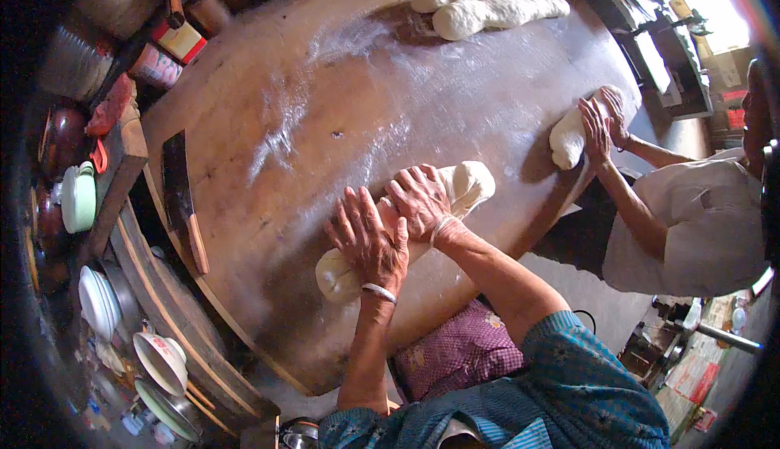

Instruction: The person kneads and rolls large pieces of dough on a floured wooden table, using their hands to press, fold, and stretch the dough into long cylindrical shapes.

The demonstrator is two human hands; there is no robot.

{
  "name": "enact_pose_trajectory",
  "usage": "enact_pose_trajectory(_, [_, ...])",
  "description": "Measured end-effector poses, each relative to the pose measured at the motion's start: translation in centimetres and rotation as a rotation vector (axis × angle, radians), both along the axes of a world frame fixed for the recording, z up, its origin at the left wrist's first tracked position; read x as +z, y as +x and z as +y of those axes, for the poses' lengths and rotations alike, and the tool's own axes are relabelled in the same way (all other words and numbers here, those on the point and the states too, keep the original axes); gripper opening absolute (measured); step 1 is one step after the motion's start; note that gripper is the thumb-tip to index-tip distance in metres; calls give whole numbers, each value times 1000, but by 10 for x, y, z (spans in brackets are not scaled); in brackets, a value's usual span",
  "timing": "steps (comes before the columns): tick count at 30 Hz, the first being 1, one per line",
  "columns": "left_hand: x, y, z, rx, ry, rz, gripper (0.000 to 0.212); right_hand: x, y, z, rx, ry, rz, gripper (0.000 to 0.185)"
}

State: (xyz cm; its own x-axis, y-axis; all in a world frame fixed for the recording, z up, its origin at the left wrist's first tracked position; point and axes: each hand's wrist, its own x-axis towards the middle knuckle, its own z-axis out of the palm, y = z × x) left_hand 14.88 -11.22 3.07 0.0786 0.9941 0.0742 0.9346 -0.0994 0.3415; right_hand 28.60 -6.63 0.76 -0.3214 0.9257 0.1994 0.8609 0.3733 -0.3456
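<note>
A thick roll of pale dough (469, 184) lies slantwise on a floured wooden board (286, 162), near the edge closest to me. My left hand (368, 239) presses flat across its lower left part, fingers straight and spread. Over the middle of the roll lies my right hand (419, 202), palm down with fingers bent and slightly apart. Both palms touch the dough, and neither hand is closed around it. The stretch of dough under my hands is mostly hidden; its rounded ends stick out on either side.
At the right a co-worker's hands (600, 120) press another dough piece (567, 138). Two long dough rolls (499, 10) lie at the far edge. A wide-bladed knife (183, 199) rests along the board's left side. Bowls (161, 360) and a green-white lidded pot (78, 198) stand beyond it.
</note>
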Motion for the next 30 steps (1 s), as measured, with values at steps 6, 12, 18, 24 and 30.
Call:
enact_pose_trajectory(6, [-16, 8, 52, 171, -99, 98, 65, 5, 4, 57, 37, -205, 19, 34])
enact_pose_trajectory(12, [-31, 4, 62, 297, -51, 160, 59, 9, -10, 81, -30, -119, 122, 34])
enact_pose_trajectory(18, [15, 10, -21, 147, -49, 43, 24, -14, 31, 22, 310, 80, -155, 37])
enact_pose_trajectory(24, [-33, -19, -89, 212, 325, -17, 35, 4, 52, -78, 205, 87, 107, 52])
enact_pose_trajectory(30, [-40, -19, -65, 355, 217, -7, 48, 9, 34, -58, 152, -76, 66, 56])
